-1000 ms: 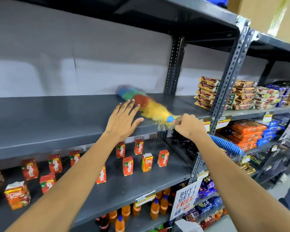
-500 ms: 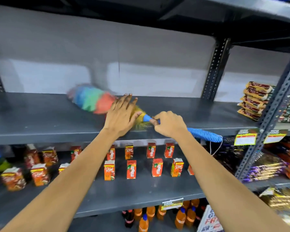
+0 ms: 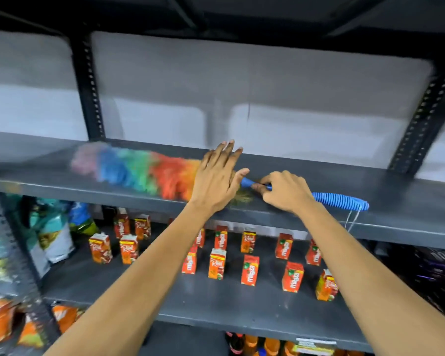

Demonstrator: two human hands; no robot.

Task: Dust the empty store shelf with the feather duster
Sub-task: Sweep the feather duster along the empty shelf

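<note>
1. Step in hand: a sweeping pass along the empty shelf [image 3: 319, 176], a flat dark-grey metal board; the blur of the feathers suggests a stroke under way.
2. Feather duster [image 3: 139, 170]: it lies low along the shelf, its head toward the left end and its handle near the front edge. The head is a soft, fluffy plume banded pink, blue, green, orange and red; the handle is ribbed blue plastic with a thin hanging loop at its end.
3. Right hand [image 3: 285, 191]: closed around the handle close to the plume, with the ribbed part projecting behind the wrist.
4. Left hand [image 3: 216, 176]: flat and spread, holding nothing; it covers the base of the plume, but whether it presses on it cannot be told.
5. Next move, as a judgement: carry the plume on to the left end and back corner, keeping light contact with the board.
6. Surroundings: perforated steel uprights [image 3: 90, 86] frame the bay; small red cardboard juice cartons [image 3: 249, 269] stand apart on the lower shelf [image 3: 165, 299].
</note>
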